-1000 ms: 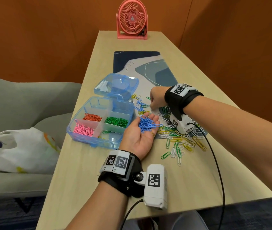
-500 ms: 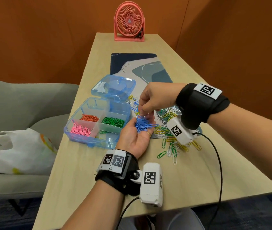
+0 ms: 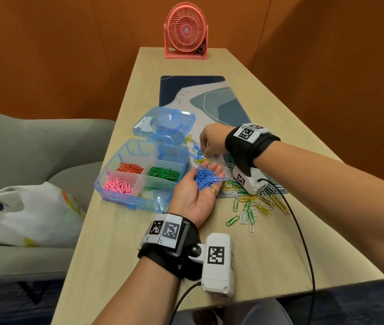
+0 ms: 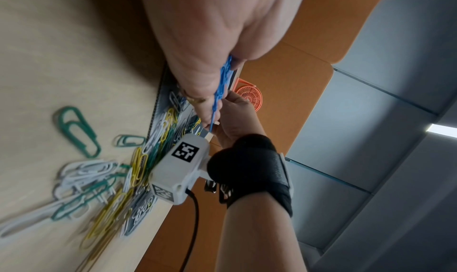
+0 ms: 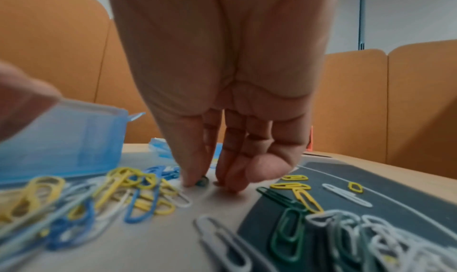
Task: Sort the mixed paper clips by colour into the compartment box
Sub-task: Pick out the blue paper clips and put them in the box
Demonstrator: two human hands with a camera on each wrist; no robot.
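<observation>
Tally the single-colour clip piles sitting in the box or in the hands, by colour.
Orange pile, in the compartment box: 1
Green pile, in the box: 1
Pink pile, in the box: 1
Blue pile, on the left hand: 1
Total: 4

Office meeting nook or booth

A long light-wood table [image 3: 268,242] stands between orange padded wall panels [image 3: 57,55], with a grey upholstered chair [image 3: 33,141] beside it. A pink desk fan [image 3: 185,31] sits at the far end, a desk mat [image 3: 209,97] lies along the middle, and the left wrist view shows grey ceiling panels [image 4: 395,119] overhead.
</observation>
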